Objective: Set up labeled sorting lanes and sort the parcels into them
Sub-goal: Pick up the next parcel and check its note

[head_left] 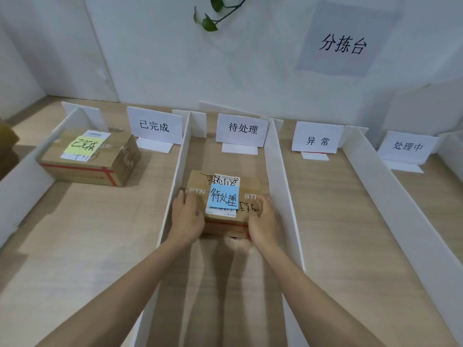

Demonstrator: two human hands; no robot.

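Cardboard parcels [117, 156] [250, 186], two; lane signs [154, 125] [242, 128] [317, 139] [407, 146], four.

WORKTOP SORTING: The left hand [186, 216] and right hand [261, 221] covered the near corners of the parcel [198, 180], and a blue note [223, 197] hid most of its label [220, 212], whose print was too small to read. A brown object [6, 146] was cut off at the left edge and a plant [213, 13] at the top. A red strip [313, 152] showed only partly behind a card [317, 137].
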